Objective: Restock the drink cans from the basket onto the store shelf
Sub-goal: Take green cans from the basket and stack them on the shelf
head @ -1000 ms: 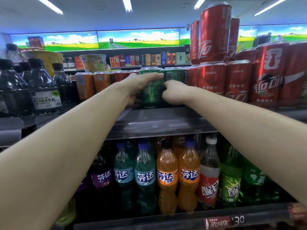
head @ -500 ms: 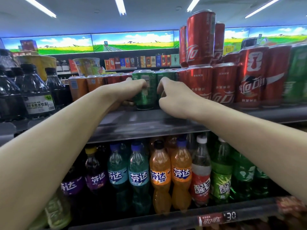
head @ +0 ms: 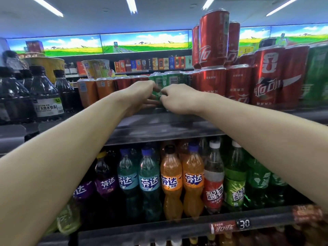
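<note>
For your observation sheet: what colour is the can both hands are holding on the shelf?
Green, clearest in the head view: the can sits between the left hand and right hand.

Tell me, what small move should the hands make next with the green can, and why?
Probably push the green can back into line, then let go. Both the left hand and right hand hold it at the top shelf's front, ahead of the other green cans.

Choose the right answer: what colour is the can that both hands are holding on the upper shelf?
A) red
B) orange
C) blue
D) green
D: the left hand and the right hand meet around a green can, with red cans to its right and orange cans further left on the shelf.
</note>
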Available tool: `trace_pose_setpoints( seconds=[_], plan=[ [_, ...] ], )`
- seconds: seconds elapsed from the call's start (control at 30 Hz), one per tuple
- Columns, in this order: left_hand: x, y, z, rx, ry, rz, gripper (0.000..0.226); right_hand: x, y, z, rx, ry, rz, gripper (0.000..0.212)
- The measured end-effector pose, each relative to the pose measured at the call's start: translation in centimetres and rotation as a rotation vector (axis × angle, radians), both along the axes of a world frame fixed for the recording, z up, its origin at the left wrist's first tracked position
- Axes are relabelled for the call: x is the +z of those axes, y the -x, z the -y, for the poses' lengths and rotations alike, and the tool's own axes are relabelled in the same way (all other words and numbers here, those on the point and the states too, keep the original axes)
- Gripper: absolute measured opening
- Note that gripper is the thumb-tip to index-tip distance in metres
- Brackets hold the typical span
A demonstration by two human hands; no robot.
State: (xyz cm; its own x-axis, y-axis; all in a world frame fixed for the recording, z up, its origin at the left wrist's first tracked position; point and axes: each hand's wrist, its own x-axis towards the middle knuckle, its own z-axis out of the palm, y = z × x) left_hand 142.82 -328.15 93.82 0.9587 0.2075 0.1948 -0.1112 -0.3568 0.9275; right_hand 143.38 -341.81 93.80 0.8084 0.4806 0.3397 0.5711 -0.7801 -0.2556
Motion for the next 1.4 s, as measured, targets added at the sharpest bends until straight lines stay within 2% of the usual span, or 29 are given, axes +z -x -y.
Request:
trace_pose_setpoints(
  seconds=[0.1,0.2,0.33,0.43,0.6,0.67,0.73,0.83,0.9,1.0,1.07,1.13,1.2,1.33,1.4],
  plan=[
    [0.1,-0.5,-0.5,0.081,-0.069,0.031,0.029,0.2,0.4,-0.4,-0.022,-0.057,-0.055,0.035],
    [0.0,-1.1,-1.0,0.049,-0.026,-0.045,0.039,-0.4,0.0,-0.3,-0.05,-0.026,0.01,0.033],
    [-0.2,-1.1,-0.5,-0.005,0.039,-0.092,0.024,-1.0,-0.6,-0.3,-0.151,-0.099,0.059,0.035],
    [-0.4,-1.5,-0.4,-0.012,0.062,-0.092,0.026,-1.0,-0.9,-0.1,-0.153,-0.094,0.059,0.037],
    [-0.4,-1.9,-0.5,0.036,-0.017,-0.078,0.028,-1.0,-1.3,0.1,-0.138,-0.091,0.041,0.037],
    [-0.3,-2.0,-0.7,0.077,-0.106,-0.058,0.042,-1.1,-1.1,0.2,-0.14,-0.104,0.074,0.036],
    [0.1,-1.1,-0.7,0.09,-0.213,-0.008,0.049,-1.2,-0.7,0.3,-0.112,-0.155,0.162,0.033],
    [0.9,1.7,-0.4,0.105,-0.289,0.148,0.023,-1.1,0.6,0.4,0.045,-0.324,0.315,0.026],
    [0.5,4.3,-0.3,0.133,-0.256,0.3,0.018,-1.2,2.0,0.6,0.152,-0.469,0.364,0.023],
    [-2.8,9.2,0.0,0.208,-0.275,0.539,0.014,-3.3,5.1,1.3,0.262,-0.605,0.416,0.019],
    [-6.6,12.1,0.5,0.245,-0.327,0.611,0.011,-6.5,7.3,1.7,0.356,-0.641,0.412,0.017],
    [-11.4,14.0,1.0,0.235,-0.281,0.551,0.012,-10.8,9.2,2.0,0.45,-0.647,0.289,0.013],
    [-16.9,15.0,1.4,0.218,-0.22,0.382,0.011,-15.4,10.4,2.4,0.502,-0.612,0.044,0.012],
    [-28.4,16.2,1.6,0.261,-0.174,-0.045,0.017,-26.1,10.6,2.6,0.415,-0.5,-0.45,0.016],
    [-34.4,17.3,1.3,0.28,-0.149,-0.23,0.01,-32.0,10.4,2.5,0.348,-0.412,-0.583,0.016]
  ],
)
